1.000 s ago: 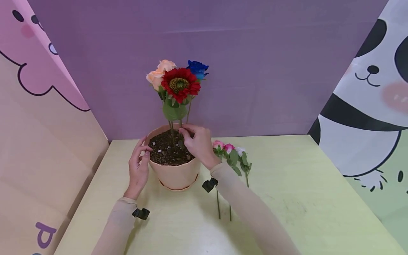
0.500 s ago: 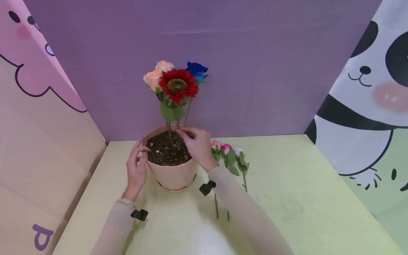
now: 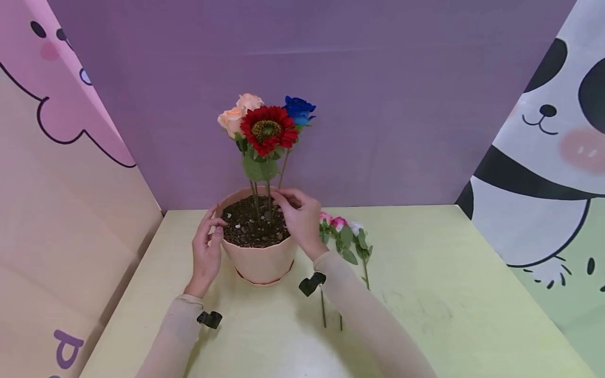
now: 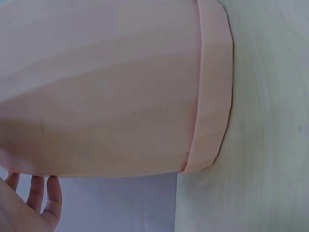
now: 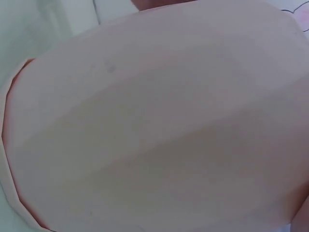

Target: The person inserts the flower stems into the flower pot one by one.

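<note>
A peach-coloured flowerpot (image 3: pixel 259 262) filled with dark soil (image 3: pixel 246 231) stands on a matching saucer. Upright in the soil are a red sunflower (image 3: pixel 267 130), peach roses (image 3: pixel 240 114) and a blue rose (image 3: pixel 300 110). My right hand (image 3: pixel 303 220) is over the pot's right rim, its thumb and fingertips just right of the sunflower's stem (image 3: pixel 269 205), which shows uncovered beside them. My left hand (image 3: pixel 206 252) rests against the pot's left rim with loosely bent fingers. In the left wrist view, its fingers (image 4: pixel 53 195) touch the pot's side. The right wrist view shows mostly pot wall.
Several loose flowers lie on the table (image 3: pixel 425 273) right of the pot: a pink one, a magenta-and-white one (image 3: pixel 338 223) and a white one (image 3: pixel 355 227). My right forearm partly covers their stems. A purple backdrop (image 3: pixel 378 105) rises behind the table.
My right fingertips have come slightly right, off the sunflower's stem that they pinched before. The left hand keeps its place at the rim. The head view has shifted a little.
</note>
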Action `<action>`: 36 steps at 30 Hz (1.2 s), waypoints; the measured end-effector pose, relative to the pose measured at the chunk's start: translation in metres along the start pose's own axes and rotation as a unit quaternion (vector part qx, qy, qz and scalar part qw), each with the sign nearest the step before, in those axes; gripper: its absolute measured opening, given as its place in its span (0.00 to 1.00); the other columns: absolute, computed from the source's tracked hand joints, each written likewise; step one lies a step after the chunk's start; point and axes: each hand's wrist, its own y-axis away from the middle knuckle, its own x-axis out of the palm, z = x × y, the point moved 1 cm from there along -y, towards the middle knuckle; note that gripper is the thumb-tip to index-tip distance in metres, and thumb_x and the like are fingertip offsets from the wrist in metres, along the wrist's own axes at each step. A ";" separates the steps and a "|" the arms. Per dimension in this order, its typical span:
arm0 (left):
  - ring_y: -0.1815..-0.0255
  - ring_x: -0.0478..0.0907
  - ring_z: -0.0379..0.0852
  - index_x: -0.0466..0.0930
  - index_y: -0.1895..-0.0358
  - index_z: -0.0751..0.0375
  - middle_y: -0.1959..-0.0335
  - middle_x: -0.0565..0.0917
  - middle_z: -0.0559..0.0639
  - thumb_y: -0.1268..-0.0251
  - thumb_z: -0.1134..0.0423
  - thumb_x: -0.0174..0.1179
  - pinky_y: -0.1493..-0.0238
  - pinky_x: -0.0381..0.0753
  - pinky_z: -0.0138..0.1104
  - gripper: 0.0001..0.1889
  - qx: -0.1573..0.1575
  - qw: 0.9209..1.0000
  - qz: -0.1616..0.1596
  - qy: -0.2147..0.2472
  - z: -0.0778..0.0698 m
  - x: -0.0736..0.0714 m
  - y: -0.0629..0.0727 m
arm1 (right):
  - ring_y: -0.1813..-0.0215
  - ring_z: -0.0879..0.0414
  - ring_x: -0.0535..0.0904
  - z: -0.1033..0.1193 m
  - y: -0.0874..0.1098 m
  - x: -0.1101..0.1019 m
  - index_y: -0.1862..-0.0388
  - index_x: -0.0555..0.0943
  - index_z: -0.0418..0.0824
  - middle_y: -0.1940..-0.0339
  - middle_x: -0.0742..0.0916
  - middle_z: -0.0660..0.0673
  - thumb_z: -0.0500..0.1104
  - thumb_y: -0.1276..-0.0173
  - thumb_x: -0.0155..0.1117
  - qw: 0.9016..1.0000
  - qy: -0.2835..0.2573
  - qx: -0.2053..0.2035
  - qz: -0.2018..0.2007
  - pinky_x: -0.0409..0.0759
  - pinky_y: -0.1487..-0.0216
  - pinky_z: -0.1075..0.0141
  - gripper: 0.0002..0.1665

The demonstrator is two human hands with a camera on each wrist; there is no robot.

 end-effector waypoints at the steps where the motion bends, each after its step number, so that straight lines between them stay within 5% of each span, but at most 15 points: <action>1: 0.18 0.65 0.64 0.80 0.52 0.71 0.19 0.70 0.60 0.17 0.65 0.50 0.47 0.70 0.26 0.12 0.000 1.000 0.002 0.000 0.000 0.000 0.000 | 0.65 0.34 0.90 0.000 0.000 -0.001 0.56 0.91 0.33 0.63 0.92 0.29 0.38 0.27 0.73 1.000 -0.007 0.002 0.000 0.90 0.61 0.53 0.08; 5: 0.17 0.65 0.62 0.80 0.51 0.71 0.19 0.71 0.58 0.17 0.65 0.49 0.46 0.70 0.26 0.12 0.001 1.000 0.003 0.002 0.004 0.000 0.001 | 0.66 0.38 0.90 0.002 -0.001 -0.005 0.56 0.91 0.30 0.62 0.92 0.29 0.35 0.27 0.72 0.999 -0.035 0.019 -0.004 0.89 0.59 0.42 0.08; 11: 0.17 0.65 0.61 0.80 0.50 0.72 0.19 0.70 0.59 0.16 0.66 0.48 0.46 0.71 0.25 0.13 0.001 1.000 0.003 -0.002 0.005 -0.002 0.002 | 0.68 0.60 0.90 0.004 -0.001 -0.010 0.55 0.89 0.26 0.61 0.91 0.25 0.32 0.28 0.72 0.996 -0.064 0.048 -0.026 0.90 0.61 0.49 0.08; 17: 0.17 0.65 0.62 0.80 0.50 0.72 0.19 0.70 0.60 0.17 0.66 0.49 0.46 0.71 0.26 0.12 0.002 1.000 0.005 -0.002 0.003 0.000 0.001 | 0.67 0.63 0.89 0.008 0.002 -0.018 0.55 0.88 0.26 0.60 0.91 0.27 0.34 0.26 0.70 0.997 -0.052 0.040 -0.030 0.89 0.59 0.44 0.09; 19: 0.18 0.66 0.62 0.80 0.51 0.72 0.19 0.70 0.59 0.17 0.66 0.49 0.46 0.71 0.25 0.13 0.004 1.000 0.003 -0.002 0.003 0.000 0.001 | 0.65 0.56 0.90 0.010 0.003 -0.021 0.54 0.88 0.27 0.59 0.92 0.28 0.34 0.25 0.69 0.998 -0.046 0.042 -0.025 0.89 0.58 0.45 0.09; 24: 0.18 0.65 0.63 0.80 0.51 0.73 0.19 0.71 0.61 0.17 0.66 0.49 0.46 0.72 0.24 0.13 0.007 1.000 0.000 -0.002 0.004 0.000 0.001 | 0.59 0.43 0.91 0.010 0.009 -0.030 0.52 0.87 0.24 0.58 0.91 0.26 0.34 0.24 0.68 0.997 -0.042 0.052 -0.024 0.91 0.59 0.60 0.11; 28: 0.17 0.65 0.62 0.80 0.50 0.73 0.19 0.70 0.59 0.17 0.66 0.48 0.46 0.72 0.25 0.13 0.004 1.000 0.002 -0.001 0.004 0.000 0.002 | 0.59 0.50 0.92 0.008 0.013 -0.038 0.52 0.86 0.23 0.56 0.89 0.23 0.32 0.25 0.68 0.997 -0.042 0.063 -0.030 0.89 0.61 0.70 0.11; 36: 0.17 0.65 0.63 0.79 0.50 0.72 0.18 0.70 0.60 0.17 0.66 0.48 0.44 0.71 0.26 0.13 0.002 1.000 0.003 -0.006 0.004 0.000 0.002 | 0.67 0.54 0.91 0.005 0.017 -0.052 0.54 0.88 0.25 0.59 0.90 0.24 0.29 0.28 0.70 0.997 -0.039 0.068 -0.020 0.90 0.62 0.65 0.08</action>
